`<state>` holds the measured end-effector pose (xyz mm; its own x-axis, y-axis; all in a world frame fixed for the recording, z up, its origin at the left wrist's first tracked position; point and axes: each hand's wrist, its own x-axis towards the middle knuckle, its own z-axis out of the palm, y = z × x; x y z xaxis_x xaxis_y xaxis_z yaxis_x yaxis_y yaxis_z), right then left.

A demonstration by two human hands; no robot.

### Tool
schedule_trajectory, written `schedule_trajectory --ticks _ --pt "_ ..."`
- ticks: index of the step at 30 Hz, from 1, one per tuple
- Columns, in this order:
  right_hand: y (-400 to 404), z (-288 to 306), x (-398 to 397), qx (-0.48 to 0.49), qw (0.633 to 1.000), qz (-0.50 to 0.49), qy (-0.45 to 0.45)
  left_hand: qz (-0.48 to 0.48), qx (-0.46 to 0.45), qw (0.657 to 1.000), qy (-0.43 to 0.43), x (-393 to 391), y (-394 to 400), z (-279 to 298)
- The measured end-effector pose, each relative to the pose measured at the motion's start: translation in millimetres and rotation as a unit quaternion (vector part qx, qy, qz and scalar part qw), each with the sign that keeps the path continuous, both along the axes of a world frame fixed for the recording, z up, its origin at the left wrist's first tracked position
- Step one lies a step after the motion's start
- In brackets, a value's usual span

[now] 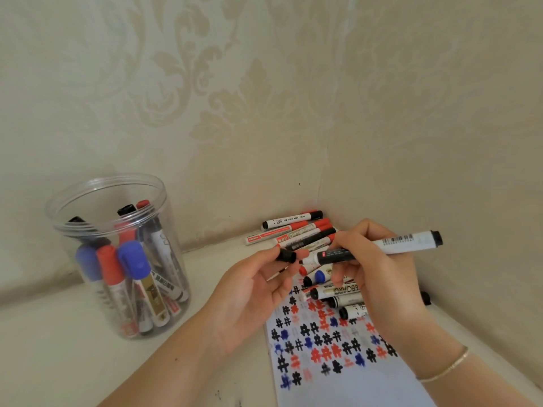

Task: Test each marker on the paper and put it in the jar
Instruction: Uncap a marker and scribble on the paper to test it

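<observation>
My right hand (379,268) is closed around a white-barrelled marker with a black end and a barcode label (382,246), holding it roughly level above the far end of the paper, its black grip section pointing left toward my other hand. My left hand (258,286) pinches a small black plastic cap (287,255) between thumb and fingertips, just beside the marker's left end; I cannot tell whether the cap touches the tip or sits a little apart from it. A thin gold bracelet (446,367) circles my right wrist.

Under both hands lies a white sheet of paper (352,386), its upper half crowded with black, red and blue hash-shaped test marks (320,342). A loose heap of whiteboard markers with red, black and blue caps (305,233) rests on the far end of the sheet and beyond it, pushed into the corner where the two walls meet; part of the heap is hidden behind my right hand.

Well apart to the left stands a clear, lidless, round plastic jar (117,257), upright on the off-white table surface (58,353). It holds a bundle of markers standing on end, blue, red and black caps showing through its wall. Cream damask-patterned wallpaper (264,98) covers both walls behind.
</observation>
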<state>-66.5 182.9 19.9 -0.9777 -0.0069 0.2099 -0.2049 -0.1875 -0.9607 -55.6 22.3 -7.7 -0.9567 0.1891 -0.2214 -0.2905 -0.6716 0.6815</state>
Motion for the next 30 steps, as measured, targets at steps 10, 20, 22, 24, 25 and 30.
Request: schedule_trajectory --ticks 10,20,22,24,25,30 --pt "-1.4 -1.1 -4.3 0.049 0.998 -0.031 0.001 -0.047 0.025 0.999 -0.009 -0.1 -0.4 -3.5" --pt "-4.9 4.1 -6.4 0.112 0.99 0.076 -0.048 -0.172 0.009 0.984 0.042 2.8 1.0 -7.7" --pt "-5.4 6.9 -8.2 0.108 0.983 0.122 -0.08 -0.139 0.002 0.99 0.033 1.1 0.8 -9.0" --pt "-2.3 15.2 -12.4 0.055 0.99 0.088 -0.091 -0.093 0.01 0.996 0.013 -1.2 0.0 -9.5" --pt "-1.0 19.1 -14.8 0.041 0.995 0.043 -0.075 -0.077 0.008 0.997 0.004 -2.0 -0.4 -9.3" --pt "-17.3 15.3 -15.0 0.292 0.951 -0.057 0.086 -0.032 0.042 0.998 -0.034 -1.6 0.6 -13.7"
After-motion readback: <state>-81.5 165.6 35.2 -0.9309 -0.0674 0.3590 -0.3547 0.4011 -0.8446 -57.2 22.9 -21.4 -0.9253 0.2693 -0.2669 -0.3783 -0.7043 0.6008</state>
